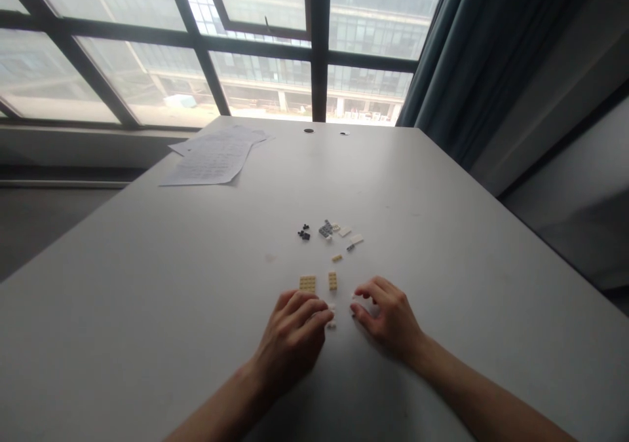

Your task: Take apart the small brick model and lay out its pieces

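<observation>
Bare left hand (pixel 295 325): was curled palm-down over small white studded plastic pieces (pixel 331 325), partly hiding them; whether any was pinched could not be told
Bare right hand (pixel 387 309): was held with thumb and forefinger parted, a tiny white bit (pixel 352 295) seen at the forefinger's tip
White flat bench (pixel 196 252): a squarish tan studded plastic plate (pixel 307 282) was laid just beyond the left hand, with a narrower tan studded plastic plate (pixel 333 281) placed to its right
White pieces' handling: were judged light, stiff and easily nudged, best pinched by opposite sides
Tan plates' handling: were judged rigid, thin and slippery-edged, best taken by two facing edges, studs upward
</observation>
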`<state>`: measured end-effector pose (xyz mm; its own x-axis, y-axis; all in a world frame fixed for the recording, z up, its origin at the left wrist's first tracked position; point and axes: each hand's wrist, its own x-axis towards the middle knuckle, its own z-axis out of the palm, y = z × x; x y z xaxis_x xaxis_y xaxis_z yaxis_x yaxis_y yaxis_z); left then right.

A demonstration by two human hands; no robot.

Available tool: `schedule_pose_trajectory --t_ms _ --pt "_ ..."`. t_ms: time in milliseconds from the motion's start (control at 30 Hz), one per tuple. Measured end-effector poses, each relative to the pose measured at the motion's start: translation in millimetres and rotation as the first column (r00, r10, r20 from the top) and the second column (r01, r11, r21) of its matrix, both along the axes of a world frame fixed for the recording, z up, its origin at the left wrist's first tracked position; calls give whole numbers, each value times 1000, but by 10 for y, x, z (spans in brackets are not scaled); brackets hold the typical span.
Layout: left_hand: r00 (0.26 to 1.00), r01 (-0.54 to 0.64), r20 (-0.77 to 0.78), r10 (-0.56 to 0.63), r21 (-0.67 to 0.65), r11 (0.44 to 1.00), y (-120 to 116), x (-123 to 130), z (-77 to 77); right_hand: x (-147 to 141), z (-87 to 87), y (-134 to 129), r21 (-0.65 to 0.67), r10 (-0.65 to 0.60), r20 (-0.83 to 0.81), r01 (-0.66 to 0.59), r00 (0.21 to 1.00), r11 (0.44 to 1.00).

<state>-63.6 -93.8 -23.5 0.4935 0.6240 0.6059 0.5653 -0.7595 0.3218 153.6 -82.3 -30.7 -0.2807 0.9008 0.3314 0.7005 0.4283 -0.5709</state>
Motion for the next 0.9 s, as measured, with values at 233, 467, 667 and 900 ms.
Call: schedule_pose_trajectory --t_ms 233,467,667,900 --pt "993 -89 78 89 7 996 -5 -23 -16 67 157 367 -76 -135 -2 134 991 988" --pt "984 -147 110 143 29 989 28 -48 -35 -123 147 1155 -122 -335 144 353 931 928" --pt "980 -157 132 152 31 987 14 -40 -6 -291 104 1440 -133 -359 165 381 919 915" --pt "980 -196 77 185 158 968 215 -168 163 -63 3 1227 -99 -355 134 369 925 924"
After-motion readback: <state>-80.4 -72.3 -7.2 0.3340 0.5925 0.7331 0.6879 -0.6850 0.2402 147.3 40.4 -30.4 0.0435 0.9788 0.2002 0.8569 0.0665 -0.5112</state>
